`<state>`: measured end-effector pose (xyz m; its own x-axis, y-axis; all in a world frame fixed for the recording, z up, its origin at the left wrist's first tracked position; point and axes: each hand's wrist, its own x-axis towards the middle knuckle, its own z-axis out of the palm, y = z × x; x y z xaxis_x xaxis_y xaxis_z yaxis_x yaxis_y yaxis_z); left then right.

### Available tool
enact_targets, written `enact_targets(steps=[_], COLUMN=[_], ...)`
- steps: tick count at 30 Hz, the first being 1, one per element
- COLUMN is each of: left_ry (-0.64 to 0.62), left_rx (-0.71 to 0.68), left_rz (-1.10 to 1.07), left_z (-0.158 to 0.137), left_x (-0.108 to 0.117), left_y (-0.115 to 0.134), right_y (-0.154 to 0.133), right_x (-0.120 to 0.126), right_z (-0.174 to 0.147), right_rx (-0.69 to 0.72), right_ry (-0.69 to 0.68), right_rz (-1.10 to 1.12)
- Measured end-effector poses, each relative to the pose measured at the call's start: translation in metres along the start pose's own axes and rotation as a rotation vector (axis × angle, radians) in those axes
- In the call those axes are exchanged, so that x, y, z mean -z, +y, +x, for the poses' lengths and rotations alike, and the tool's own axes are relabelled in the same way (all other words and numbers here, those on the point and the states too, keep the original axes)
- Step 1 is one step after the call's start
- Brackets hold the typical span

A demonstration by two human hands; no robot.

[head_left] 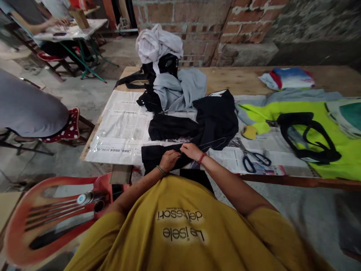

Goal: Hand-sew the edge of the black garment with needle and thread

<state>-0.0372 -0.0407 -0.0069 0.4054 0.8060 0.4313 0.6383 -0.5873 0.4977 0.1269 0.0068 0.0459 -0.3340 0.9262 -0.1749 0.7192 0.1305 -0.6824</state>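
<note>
At the table's (239, 79) near edge, the left hand's (169, 160) fingers grip the black cloth (153, 156). The right hand (191, 151) touches it, fingers bent; what they pinch cannot be told. White thread (217, 144) loops across dark fabric (217, 116), near scissors (249, 156).

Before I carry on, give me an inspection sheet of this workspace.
Surface: wooden table, partly covered with newspaper.
Job's things: dark garment with a pale thread over it; blue-handled scissors to its right.
Clutter: grey cloth, white cloth bundle, neon-yellow garment.
Hands: left hand holds the dark garment; right hand is at it, grip unclear.
Cables: nothing seen.
Surroundings: red plastic chair bearing a bottle; seated person to the left; brick wall behind the table.
</note>
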Motion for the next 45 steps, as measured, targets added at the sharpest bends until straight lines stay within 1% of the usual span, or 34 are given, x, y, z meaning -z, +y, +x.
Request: enact_targets(steps=[7, 9, 10, 11, 12, 14, 15, 16, 17, 18, 21, 23, 25, 27, 30, 32, 34, 38, 41, 45], left_ry=[0.058, 0.070, 0.074, 0.078, 0.080, 0.074, 0.068, 0.062, 0.062, 0.065, 0.077, 0.076, 0.063, 0.041, -0.005, -0.044, -0.085, -0.148, -0.128, -0.081], left_rx=[0.108, 0.138, 0.149, 0.158, 0.164, 0.181, 0.190, 0.199, 0.206, 0.211, 0.213, 0.200, 0.172, 0.143, 0.098, 0.058, 0.012, -0.054, -0.017, 0.053], left_rz=[-0.139, -0.169, -0.186, -0.206, -0.228, -0.275, -0.295, -0.311, -0.322, -0.328, -0.323, -0.318, -0.320, -0.314, -0.285, -0.236, -0.167, -0.090, -0.094, -0.134], left_z=[0.002, 0.004, 0.005, 0.005, 0.006, 0.007, 0.008, 0.008, 0.008, 0.008, 0.007, 0.007, 0.007, 0.007, 0.005, 0.003, 0.002, 0.001, 0.002, 0.003], left_x=[0.000, 0.000, 0.000, 0.001, 0.001, 0.003, 0.004, 0.004, 0.004, 0.004, 0.003, 0.003, 0.003, 0.004, 0.003, 0.002, 0.001, -0.001, -0.001, -0.001], left_y=[-0.001, -0.002, -0.003, -0.004, -0.004, -0.005, -0.005, -0.005, -0.005, -0.005, -0.006, -0.006, -0.006, -0.005, -0.007, -0.008, -0.009, -0.008, -0.007, -0.006], right_y=[-0.005, -0.006, -0.006, -0.005, -0.004, 0.000, 0.002, 0.004, 0.006, 0.007, 0.008, 0.007, 0.004, 0.001, -0.002, -0.002, -0.001, 0.008, 0.013, 0.016], right_x=[-0.003, -0.002, 0.001, 0.004, 0.008, 0.016, 0.018, 0.020, 0.020, 0.018, 0.003, -0.011, -0.023, -0.031, -0.035, -0.035, -0.033, -0.035, -0.040, -0.044], right_z=[-0.005, -0.005, -0.006, -0.006, -0.008, -0.014, -0.019, -0.025, -0.032, -0.039, -0.058, -0.064, -0.064, -0.059, -0.052, -0.051, -0.052, -0.058, -0.063, -0.071], right_rx=[-0.009, 0.017, 0.052, 0.096, 0.142, 0.208, 0.218, 0.217, 0.216, 0.215, 0.223, 0.192, 0.105, -0.017, -0.209, -0.281, -0.250, -0.063, -0.021, -0.011], right_ry=[-0.106, -0.120, -0.102, -0.052, 0.032, 0.260, 0.364, 0.438, 0.473, 0.478, 0.390, 0.318, 0.258, 0.197, 0.087, 0.033, 0.027, 0.073, 0.099, 0.122], right_rz=[-0.023, -0.047, -0.056, -0.062, -0.065, -0.068, -0.072, -0.078, -0.086, -0.096, -0.094, -0.038, 0.065, 0.175, 0.281, 0.299, 0.253, 0.035, -0.068, -0.003])
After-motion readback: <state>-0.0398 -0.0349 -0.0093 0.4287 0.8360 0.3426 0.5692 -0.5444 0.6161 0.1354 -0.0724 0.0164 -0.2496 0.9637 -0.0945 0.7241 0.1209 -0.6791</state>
